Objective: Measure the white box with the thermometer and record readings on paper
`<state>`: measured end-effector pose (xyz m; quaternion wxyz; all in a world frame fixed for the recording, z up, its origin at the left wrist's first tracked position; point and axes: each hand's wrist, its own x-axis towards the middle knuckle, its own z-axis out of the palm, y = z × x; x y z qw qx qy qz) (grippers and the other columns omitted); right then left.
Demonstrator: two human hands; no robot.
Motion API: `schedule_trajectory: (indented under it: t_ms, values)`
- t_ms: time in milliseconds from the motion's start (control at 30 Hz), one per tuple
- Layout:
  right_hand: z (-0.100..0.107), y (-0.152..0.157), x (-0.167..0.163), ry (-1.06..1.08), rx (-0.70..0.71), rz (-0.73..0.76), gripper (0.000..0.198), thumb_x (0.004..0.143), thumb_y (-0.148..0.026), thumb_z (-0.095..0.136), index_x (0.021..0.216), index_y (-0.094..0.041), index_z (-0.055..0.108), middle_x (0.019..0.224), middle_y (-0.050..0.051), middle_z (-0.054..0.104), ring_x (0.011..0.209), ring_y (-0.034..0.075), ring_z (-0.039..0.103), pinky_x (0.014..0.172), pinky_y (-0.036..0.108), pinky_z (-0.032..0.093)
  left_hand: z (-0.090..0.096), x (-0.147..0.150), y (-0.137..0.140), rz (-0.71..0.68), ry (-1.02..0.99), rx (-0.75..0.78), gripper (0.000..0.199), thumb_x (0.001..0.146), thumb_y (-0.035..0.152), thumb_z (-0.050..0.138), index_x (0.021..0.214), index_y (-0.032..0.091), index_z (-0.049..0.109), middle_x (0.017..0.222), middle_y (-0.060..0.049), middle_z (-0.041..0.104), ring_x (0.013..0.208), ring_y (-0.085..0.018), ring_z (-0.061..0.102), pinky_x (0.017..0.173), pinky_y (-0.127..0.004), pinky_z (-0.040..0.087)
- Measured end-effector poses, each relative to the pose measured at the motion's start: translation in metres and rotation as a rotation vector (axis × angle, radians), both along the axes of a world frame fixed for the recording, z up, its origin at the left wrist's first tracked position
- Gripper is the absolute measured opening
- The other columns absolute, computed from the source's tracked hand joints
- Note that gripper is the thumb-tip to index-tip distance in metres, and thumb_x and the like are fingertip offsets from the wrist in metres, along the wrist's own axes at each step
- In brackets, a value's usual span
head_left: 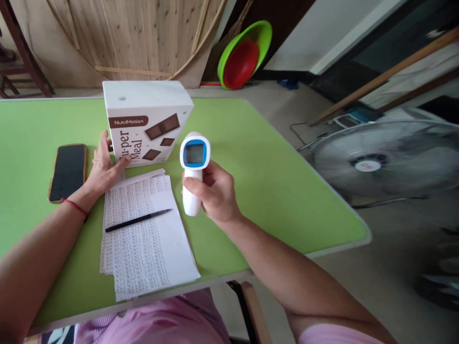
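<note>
standing upright at 11 o'clock on the green table (272, 191), the white nutrimotion box (148, 122) is closed, so its contents cannot be seen. the left hand (103, 167) rests flat and open against the box's lower left corner, just right of a dark phone (68, 172). the right hand (213, 191), at centre, is wrapped around the handle of a white thermometer (193, 165), display facing the person, with printed papers (143, 229) and a pen (138, 220) at 7 o'clock.

My one head-worn view looks forward and down from close above the green table (272, 191), floor showing at right
</note>
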<state>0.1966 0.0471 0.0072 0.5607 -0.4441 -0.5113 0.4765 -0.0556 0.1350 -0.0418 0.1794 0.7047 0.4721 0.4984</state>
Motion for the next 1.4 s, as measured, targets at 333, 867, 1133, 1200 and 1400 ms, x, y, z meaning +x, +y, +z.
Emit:
schedule_trajectory:
  t_ms: [333, 867, 1133, 1200, 1400]
  values:
    - [0.004, 0.012, 0.018, -0.508, 0.105, -0.071, 0.032, 0.063, -0.046, 0.071, 0.079, -0.021, 0.059, 0.072, 0.001, 0.064, 0.062, 0.015, 0.056, 0.056, 0.031, 0.045, 0.026, 0.013, -0.023, 0.242, -0.011, 0.336, 0.045, 0.077, 0.041, 0.060, 0.114, 0.025, 0.040, 0.109, -0.010, 0.044, 0.097, -0.027, 0.049, 0.088, -0.050, 0.044]
    - [-0.013, 0.041, 0.051, -1.526, -0.086, -0.085, 0.024, 0.080, -0.039, 0.062, 0.089, -0.018, 0.069, 0.084, 0.010, 0.064, 0.073, 0.023, 0.058, 0.059, 0.032, 0.040, 0.102, 0.098, -0.196, -1.013, 0.891, 0.096, 0.011, 0.090, 0.017, 0.053, 0.098, 0.010, 0.059, 0.086, -0.006, 0.056, 0.065, -0.015, 0.050, 0.054, -0.031, 0.039]
    - [-0.016, 0.013, 0.021, -1.079, 0.595, 0.182, 0.020, 0.086, -0.033, 0.065, 0.096, -0.017, 0.071, 0.082, 0.006, 0.065, 0.076, 0.018, 0.058, 0.069, 0.032, 0.048, 0.065, 0.115, -0.193, -0.753, 0.941, 0.253, 0.011, 0.086, 0.007, 0.048, 0.083, 0.012, 0.057, 0.069, -0.003, 0.048, 0.048, -0.013, 0.043, 0.034, -0.030, 0.020]
    - [-0.016, 0.000, 0.006, -1.007, 0.715, 0.409, 0.018, 0.088, -0.033, 0.064, 0.095, -0.018, 0.072, 0.077, 0.003, 0.064, 0.073, 0.015, 0.057, 0.068, 0.030, 0.047, 0.051, 0.118, -0.191, -0.708, 0.929, 0.258, 0.011, 0.085, 0.007, 0.048, 0.083, 0.012, 0.058, 0.068, -0.003, 0.049, 0.045, -0.014, 0.044, 0.032, -0.029, 0.019]
    - [-0.018, -0.009, -0.003, -1.130, 0.856, 0.470, 0.014, 0.091, -0.025, 0.059, 0.087, -0.019, 0.071, 0.070, 0.001, 0.066, 0.066, 0.014, 0.058, 0.060, 0.029, 0.040, 0.032, 0.119, -0.187, -0.646, 0.808, 0.273, 0.012, 0.088, 0.009, 0.044, 0.089, 0.011, 0.056, 0.073, -0.003, 0.054, 0.044, -0.012, 0.047, 0.034, -0.028, 0.026]
